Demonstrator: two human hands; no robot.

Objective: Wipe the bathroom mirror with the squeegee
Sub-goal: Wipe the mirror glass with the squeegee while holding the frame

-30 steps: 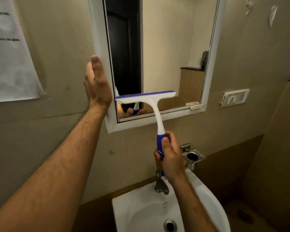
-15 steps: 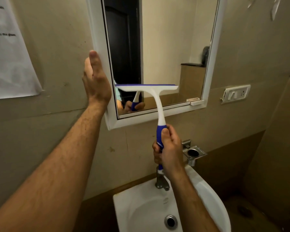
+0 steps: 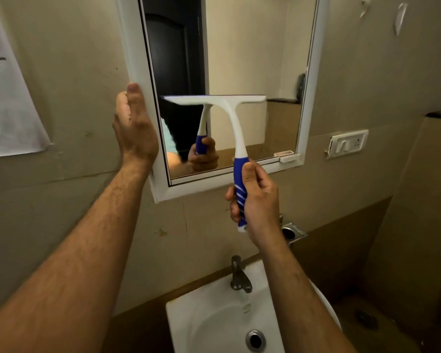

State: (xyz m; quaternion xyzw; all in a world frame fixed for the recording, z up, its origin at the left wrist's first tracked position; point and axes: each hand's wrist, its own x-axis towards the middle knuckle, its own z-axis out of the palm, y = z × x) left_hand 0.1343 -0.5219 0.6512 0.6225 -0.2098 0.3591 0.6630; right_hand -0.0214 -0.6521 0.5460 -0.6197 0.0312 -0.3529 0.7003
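Right hand [image 3: 255, 200] wrapped round blue grip of squeegee [image 3: 229, 123], blade level, pressed to lower half of mirror [image 3: 252, 59]. Left hand [image 3: 134, 126] open, fingers together, flat against white frame [image 3: 135, 47] at left edge. Sink [image 3: 189, 322] and tap [image 3: 238, 276] below.

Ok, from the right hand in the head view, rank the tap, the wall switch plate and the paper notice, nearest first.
From the right hand:
1. Tap, just below it over the basin.
2. Switch plate, on the wall up to its right.
3. Paper notice, far left, beyond the left hand.
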